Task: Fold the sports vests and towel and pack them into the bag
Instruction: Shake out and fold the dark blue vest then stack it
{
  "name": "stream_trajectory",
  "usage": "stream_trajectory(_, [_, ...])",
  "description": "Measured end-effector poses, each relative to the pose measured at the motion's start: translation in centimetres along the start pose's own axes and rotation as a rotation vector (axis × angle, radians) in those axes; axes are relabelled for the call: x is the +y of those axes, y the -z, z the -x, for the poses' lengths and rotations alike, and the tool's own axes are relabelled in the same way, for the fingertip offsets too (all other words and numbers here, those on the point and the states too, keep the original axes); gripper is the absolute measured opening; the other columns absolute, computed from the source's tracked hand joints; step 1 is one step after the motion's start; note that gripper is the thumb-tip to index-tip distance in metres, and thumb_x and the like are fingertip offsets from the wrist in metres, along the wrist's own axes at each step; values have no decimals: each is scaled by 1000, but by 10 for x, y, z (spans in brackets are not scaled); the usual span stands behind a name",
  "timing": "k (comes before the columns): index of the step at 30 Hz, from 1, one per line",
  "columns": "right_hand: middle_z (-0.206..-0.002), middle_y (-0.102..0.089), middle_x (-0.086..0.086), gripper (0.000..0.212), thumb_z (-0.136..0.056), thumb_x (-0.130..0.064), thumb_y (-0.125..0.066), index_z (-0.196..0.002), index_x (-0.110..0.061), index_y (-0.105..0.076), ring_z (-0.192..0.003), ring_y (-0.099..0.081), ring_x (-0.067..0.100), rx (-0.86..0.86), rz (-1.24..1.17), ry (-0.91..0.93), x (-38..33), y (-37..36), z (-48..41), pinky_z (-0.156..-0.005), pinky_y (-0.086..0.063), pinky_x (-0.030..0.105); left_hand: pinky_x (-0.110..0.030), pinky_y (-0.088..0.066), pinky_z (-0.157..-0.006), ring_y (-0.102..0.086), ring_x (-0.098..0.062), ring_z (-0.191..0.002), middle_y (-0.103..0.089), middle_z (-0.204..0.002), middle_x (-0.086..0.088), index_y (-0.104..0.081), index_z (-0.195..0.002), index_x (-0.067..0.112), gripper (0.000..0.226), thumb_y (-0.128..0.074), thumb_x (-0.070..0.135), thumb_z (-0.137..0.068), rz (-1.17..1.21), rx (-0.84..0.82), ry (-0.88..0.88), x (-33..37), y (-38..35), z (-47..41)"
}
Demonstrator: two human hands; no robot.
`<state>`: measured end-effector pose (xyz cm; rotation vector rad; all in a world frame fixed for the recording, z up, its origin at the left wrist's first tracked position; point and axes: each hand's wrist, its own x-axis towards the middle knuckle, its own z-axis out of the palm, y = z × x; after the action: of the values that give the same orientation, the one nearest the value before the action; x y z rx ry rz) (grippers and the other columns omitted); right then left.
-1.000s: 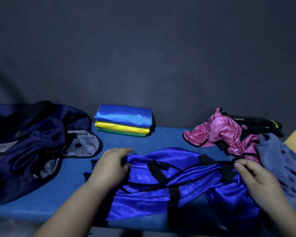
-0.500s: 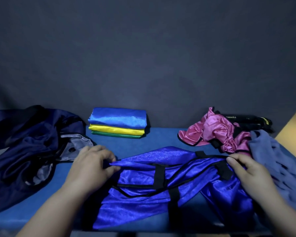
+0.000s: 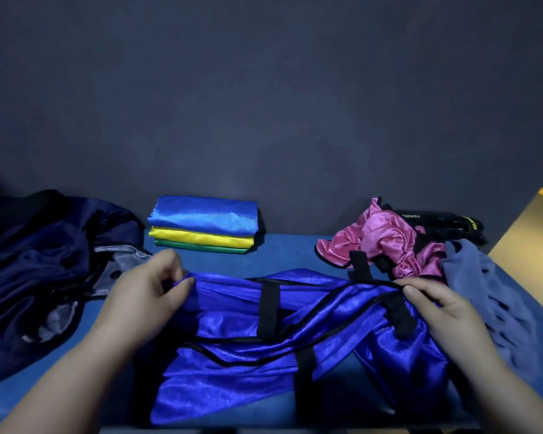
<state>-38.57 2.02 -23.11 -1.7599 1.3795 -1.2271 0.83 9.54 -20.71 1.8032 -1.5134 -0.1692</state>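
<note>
While it lies stretched across the near part of the table [image 3: 289, 252], the blue vest [image 3: 264, 333] has its long axis running left to right, with one end in each hand. The left hand [image 3: 145, 296] pinches the vest's left end, thumb and curled fingers closed on a gathered corner. The right hand [image 3: 436, 305] pinches the black-trimmed edge at the vest's right end, fingertips narrow on the trim. Between the two grips the cloth is rumpled and twisted, and black straps [image 3: 268, 308] cross it. Its lower part sags toward the table's near edge.

Judging by this, the vest is being pulled flat before a fold. The coming move turns on that left-right axis: either end can be carried over toward the other, and each hand is already at its own end.

Behind the vest's left half sits a stack [image 3: 204, 225] of folded vests, blue on yellow on green, nearer the left hand. Left of the vest lies the dark bag [image 3: 44, 261], slumped and open. Behind the vest's right end is a crumpled pink vest [image 3: 386, 242], apparently unfolded, with a black cylinder [image 3: 442, 222] beyond it. Right of the vest, just beside the right hand, lies the grey-blue towel [image 3: 489, 296], loosely heaped. The shiny cloth may well slip when folded.
</note>
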Motion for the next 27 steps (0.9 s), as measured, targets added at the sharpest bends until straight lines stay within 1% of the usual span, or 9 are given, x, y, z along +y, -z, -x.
stream_trajectory(6, [-93, -72, -21, 25, -89, -13, -66, -88, -36, -76, -88, -64, -6, 7, -21, -52, 7, 0, -2, -79, -45, 4, -21, -43, -70, -59, 9, -76, -63, -79, 31, -50, -79, 31, 35, -79, 13, -76, 31, -96, 73, 0, -5, 0])
stream_trajectory(9, [-89, -72, -20, 16, -89, -15, -67, -89, -29, -74, -83, -64, -7, 59, -31, -105, 8, 0, -4, -73, -44, 2, -30, -46, -68, -58, -1, -65, -60, -74, 21, -51, -82, 34, 40, -82, 10, -73, 21, -171, 47, -4, -7, -1])
stream_trajectory(12, [-87, -72, -16, 11, -91, -19, -65, -89, -28, -72, -79, -61, -11, 106, -37, -140, 10, 2, -5, -70, -44, 1, -23, -38, -56, -43, -6, -52, -51, -62, 12, -50, -84, 39, 46, -81, 8, -73, 96, -318, -24, -1, -6, -2])
stream_trajectory(14, [-88, -72, -15, 10, -91, -23, -64, -91, -29, -72, -83, -63, -5, 122, -49, -165, 13, 3, -6, -74, -47, 7, -18, -31, -49, -36, -4, -49, -44, -55, 8, -53, -82, 38, 39, -85, 19, -71, 186, -438, -65, 4, -2, 0])
stream_trajectory(15, [-89, -72, -16, 10, -92, -24, -64, -92, -30, -72, -84, -63, -2, 122, -46, -173, 14, 3, -7, -75, -48, 9, -17, -29, -48, -35, -3, -48, -42, -53, 7, -56, -81, 36, 34, -87, 35, -66, 237, -499, -70, 7, 0, 1])
stream_trajectory(17, [-89, -71, -20, 12, -92, -24, -64, -89, -32, -72, -83, -62, -4, 116, -32, -179, 17, 3, -7, -74, -45, 4, -14, -28, -47, -34, -2, -49, -39, -52, 4, -61, -75, 29, 47, -79, 66, -52, 328, -555, -84, 8, 5, 1])
stream_trajectory(18, [-89, -71, -21, 13, -92, -24, -64, -88, -32, -72, -82, -62, -5, 114, -27, -182, 18, 3, -8, -72, -44, 2, -13, -30, -49, -35, -2, -49, -40, -53, 4, -61, -72, 27, 50, -74, 71, -51, 343, -546, -91, 7, 6, 1])
stream_trajectory(22, [-87, -72, -12, 12, -92, -22, -63, -88, -29, -72, -81, -62, 0, 128, -25, -193, 17, 2, -9, -70, -44, 1, -16, -39, -64, -51, -3, -66, -60, -71, 5, -57, -75, 30, 32, -63, 60, -65, 277, -431, -160, -2, 9, -2])
stream_trajectory(27, [-93, -68, -8, 11, -95, -25, -59, -99, -22, -69, -84, -58, 2, 171, -20, -224, 8, 3, -9, -71, -40, 15, -22, -34, -58, -37, -6, -60, -47, -62, 7, -49, -81, 29, 25, -67, 45, -75, 351, -355, -129, -9, 13, -3])
